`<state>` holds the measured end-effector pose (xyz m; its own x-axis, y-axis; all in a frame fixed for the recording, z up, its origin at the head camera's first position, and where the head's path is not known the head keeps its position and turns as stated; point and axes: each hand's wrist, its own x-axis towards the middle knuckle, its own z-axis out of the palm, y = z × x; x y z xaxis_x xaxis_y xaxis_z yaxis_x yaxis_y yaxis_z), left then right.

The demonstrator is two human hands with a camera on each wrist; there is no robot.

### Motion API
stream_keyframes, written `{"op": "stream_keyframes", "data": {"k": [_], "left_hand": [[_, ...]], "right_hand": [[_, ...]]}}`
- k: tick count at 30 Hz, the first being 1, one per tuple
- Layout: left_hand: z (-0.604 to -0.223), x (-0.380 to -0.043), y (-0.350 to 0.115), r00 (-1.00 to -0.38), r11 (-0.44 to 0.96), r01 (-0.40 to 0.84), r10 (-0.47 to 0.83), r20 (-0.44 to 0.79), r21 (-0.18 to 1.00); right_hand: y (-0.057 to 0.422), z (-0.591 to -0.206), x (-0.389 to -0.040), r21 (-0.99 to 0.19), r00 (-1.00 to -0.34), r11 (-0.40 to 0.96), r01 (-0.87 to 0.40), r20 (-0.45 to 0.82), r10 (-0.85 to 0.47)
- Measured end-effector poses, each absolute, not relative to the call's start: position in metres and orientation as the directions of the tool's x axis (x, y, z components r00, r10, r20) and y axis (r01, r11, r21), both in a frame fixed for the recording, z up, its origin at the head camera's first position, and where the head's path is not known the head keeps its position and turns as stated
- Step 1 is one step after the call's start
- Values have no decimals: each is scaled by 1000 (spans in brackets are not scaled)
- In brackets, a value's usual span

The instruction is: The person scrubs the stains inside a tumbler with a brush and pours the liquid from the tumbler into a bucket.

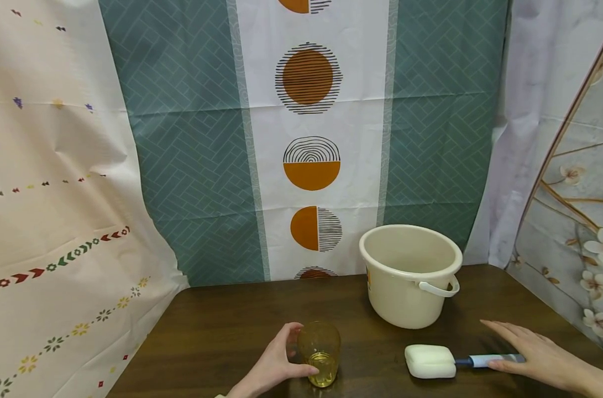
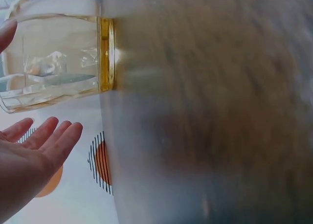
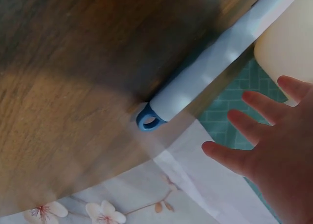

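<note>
An amber-tinted drinking glass [image 1: 324, 341] stands upright on the table near its front. My left hand [image 1: 275, 358] is held around its left side, thumb in front and fingers behind. In the left wrist view the fingers [image 2: 61, 138] are loosely extended, with a gap between them and the glass [image 2: 58, 53]. On the right lies a sponge brush [image 1: 429, 362] with a white foam head and a blue-and-white handle. Over that handle hovers my right hand [image 1: 540, 351], fingers spread. The right wrist view shows the handle [image 3: 210, 67] and its blue hanging loop, apart from the fingertips.
Behind the sponge brush, a cream bucket [image 1: 405, 301] with its handle hanging at the front right stands on the dark wooden table [image 1: 221, 326]. Patterned cloths hang at the back, a floral one [image 1: 580, 249] on the right and a cream one [image 1: 57, 221] on the left.
</note>
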<state>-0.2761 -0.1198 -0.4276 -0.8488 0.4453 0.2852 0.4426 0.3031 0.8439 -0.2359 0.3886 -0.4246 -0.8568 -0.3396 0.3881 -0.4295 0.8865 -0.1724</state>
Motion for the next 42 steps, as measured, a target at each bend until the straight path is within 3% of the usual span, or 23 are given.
{"op": "stream_keyframes", "data": {"k": [13,23,33,42], "left_hand": [[-429,-276,-117,-827,260,465,470,310,846],[-429,-277,-114,-820,244,457,488,300,855],[-432,-280,-113,-830,231,422,487,271,877],[-428,-277,-113,-832,189,394,490,261,900]], "right_hand": [[402,-439,-244,-151,-874,885,-440,299,-383],[410,-440,-249,-248,-902,867,-431,134,-410],[417,-446,-253,-265,-885,845,-464,92,-457],[419,-447,-255,-112,-856,851,-514,134,-499]]}}
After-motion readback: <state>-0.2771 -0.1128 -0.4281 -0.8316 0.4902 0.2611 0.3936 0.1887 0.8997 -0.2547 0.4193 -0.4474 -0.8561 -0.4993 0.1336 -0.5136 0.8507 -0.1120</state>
